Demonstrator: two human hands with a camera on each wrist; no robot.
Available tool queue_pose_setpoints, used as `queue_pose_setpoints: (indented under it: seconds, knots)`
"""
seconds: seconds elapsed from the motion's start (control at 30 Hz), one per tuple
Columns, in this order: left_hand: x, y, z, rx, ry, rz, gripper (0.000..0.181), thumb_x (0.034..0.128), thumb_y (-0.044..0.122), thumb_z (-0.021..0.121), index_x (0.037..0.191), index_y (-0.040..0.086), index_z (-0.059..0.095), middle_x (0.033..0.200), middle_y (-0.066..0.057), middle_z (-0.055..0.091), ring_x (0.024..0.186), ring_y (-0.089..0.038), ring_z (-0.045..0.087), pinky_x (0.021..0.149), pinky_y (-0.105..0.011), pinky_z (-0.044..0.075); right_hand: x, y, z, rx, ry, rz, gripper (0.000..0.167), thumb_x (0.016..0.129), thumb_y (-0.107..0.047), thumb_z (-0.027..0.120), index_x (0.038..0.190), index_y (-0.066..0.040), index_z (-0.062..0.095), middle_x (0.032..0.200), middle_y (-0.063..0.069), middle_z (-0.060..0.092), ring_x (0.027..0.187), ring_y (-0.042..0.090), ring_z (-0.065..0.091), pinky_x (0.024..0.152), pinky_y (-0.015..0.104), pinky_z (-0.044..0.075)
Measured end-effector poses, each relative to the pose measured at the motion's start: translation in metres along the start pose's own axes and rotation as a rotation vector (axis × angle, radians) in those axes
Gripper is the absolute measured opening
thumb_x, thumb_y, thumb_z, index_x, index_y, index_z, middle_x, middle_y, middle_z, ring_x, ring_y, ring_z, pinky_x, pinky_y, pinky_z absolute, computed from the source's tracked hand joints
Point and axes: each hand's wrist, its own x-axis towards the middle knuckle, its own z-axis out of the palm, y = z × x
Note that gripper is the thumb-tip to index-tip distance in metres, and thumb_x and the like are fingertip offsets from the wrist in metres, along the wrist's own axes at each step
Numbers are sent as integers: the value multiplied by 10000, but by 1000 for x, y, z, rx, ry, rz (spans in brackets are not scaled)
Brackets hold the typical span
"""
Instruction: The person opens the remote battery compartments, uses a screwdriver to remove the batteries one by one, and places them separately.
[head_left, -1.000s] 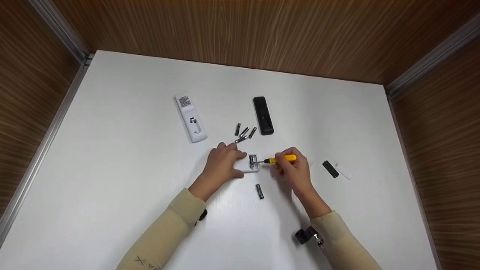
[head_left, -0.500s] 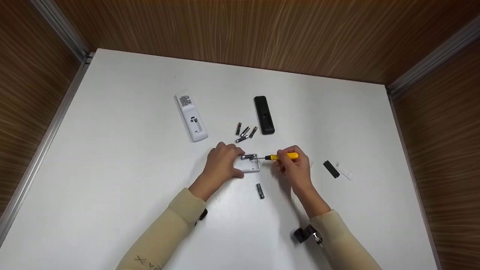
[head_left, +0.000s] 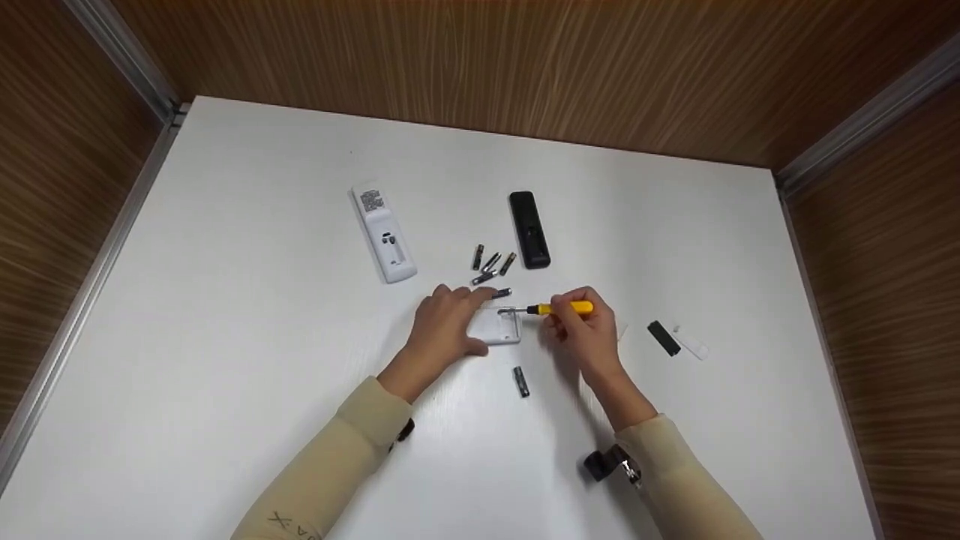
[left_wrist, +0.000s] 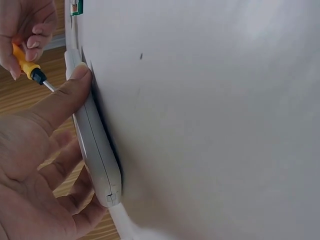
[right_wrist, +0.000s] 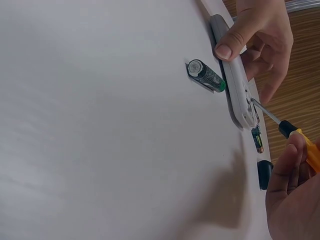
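Observation:
My left hand (head_left: 444, 324) grips a small white remote control (head_left: 489, 328) by its sides, thumb on the near edge, fingers on the far edge. Its battery compartment faces up. My right hand (head_left: 589, 334) holds a yellow-handled screwdriver (head_left: 576, 307), whose metal tip sits at the far side of that compartment. A loose battery (head_left: 502, 293) lies just beyond the remote, beside my left fingertips. Another battery (head_left: 521, 382) lies on the near side; the right wrist view shows this battery (right_wrist: 206, 76) close to the remote's edge. In the left wrist view the thumb presses the remote's side (left_wrist: 95, 140).
Several loose batteries (head_left: 491, 262) lie beyond the hands, near a black remote (head_left: 529, 229) with its compartment uncovered. A larger white remote (head_left: 382, 234) lies to the left. At right are a black battery cover (head_left: 663, 338) and a whitish cover (head_left: 690, 343) on the white table (head_left: 225, 315).
The battery in the small remote's compartment swung round, then came out and now lies beyond the far edge. The screwdriver tip moved slightly away from me. My left hand stayed put.

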Motion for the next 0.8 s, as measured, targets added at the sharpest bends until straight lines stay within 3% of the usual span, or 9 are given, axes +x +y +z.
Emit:
queue_pose_setpoints:
  seconds: [0.2, 0.37, 0.6, 0.8]
  knots:
    - [1, 1, 1, -3, -5, 4, 635, 593, 308, 944, 1171, 184, 711, 1020, -56, 708, 878, -283, 562, 721, -442, 485, -4, 1, -4, -4, 12, 0, 149, 981, -182, 635, 1001, -44, 581, 868, 162, 636, 695, 277, 583, 565, 270, 508]
    - [1, 1, 1, 23, -16, 7, 622, 595, 312, 944, 1161, 181, 721, 1031, -54, 707, 890, -281, 574, 717, -448, 496, -8, 1, -13, -23, 11, -3, 201, 984, -222, 637, 1017, -36, 567, 902, 169, 620, 703, 283, 585, 572, 250, 507]
    - [2, -1, 2, 33, -28, 0, 628, 598, 309, 947, 1171, 186, 722, 1043, -54, 703, 900, -286, 573, 725, -447, 495, -11, 2, -42, -66, 16, -36, 290, 1012, -309, 583, 1076, -28, 551, 915, 179, 614, 755, 292, 595, 666, 264, 543]
    - [0, -4, 1, 31, -27, -10, 639, 590, 299, 949, 1175, 182, 721, 1017, -56, 692, 885, -285, 562, 709, -438, 486, -12, -1, -75, -153, 80, -38, 334, 1026, -332, 550, 1169, -30, 553, 968, 170, 655, 802, 281, 612, 706, 245, 551]
